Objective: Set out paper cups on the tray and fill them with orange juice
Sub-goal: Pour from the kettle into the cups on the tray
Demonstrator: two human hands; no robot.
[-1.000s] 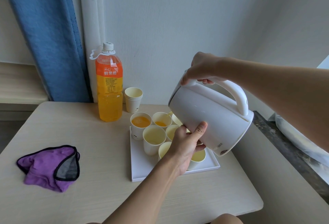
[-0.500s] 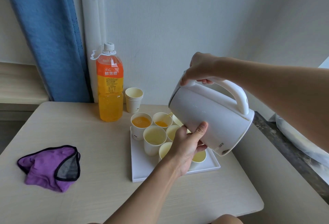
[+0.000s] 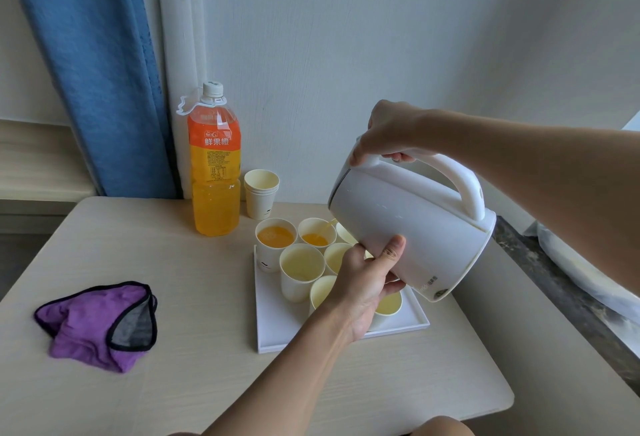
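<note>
In the middle right of the frame, a person is holding a white kettle (image 3: 408, 227) tipped over a white tray (image 3: 277, 338). The right hand (image 3: 388, 130) is gripping the front end of the kettle's handle from above, with its fingers wrapped tight around it. The left hand (image 3: 367, 276) is holding the kettle's lower side. Its thumb is pressing flat on the white wall and its other fingers are curling under it.

A thin stream of juice (image 3: 330, 224) is running from the kettle into the second cup (image 3: 316, 238) in the tray's back row. This cup is holding only a little juice. Just left of it, the full cup (image 3: 275, 236) is sitting at the tray's back left corner, filled nearly to the top. In front of these, an empty cup (image 3: 300, 267) is standing on the tray. More paper cups (image 3: 322, 292) are peeking out from behind the left hand and the kettle.

The tray is lying on a pale table (image 3: 173, 383). Behind the tray, a stack of paper cups (image 3: 261, 193) is standing just beside a tall orange juice bottle (image 3: 215, 165) with its white cap on. At the lower left, a purple cloth (image 3: 100, 324) is lying crumpled on the table, well apart from the tray. A blue curtain (image 3: 93, 72) is hanging at the upper left.
</note>
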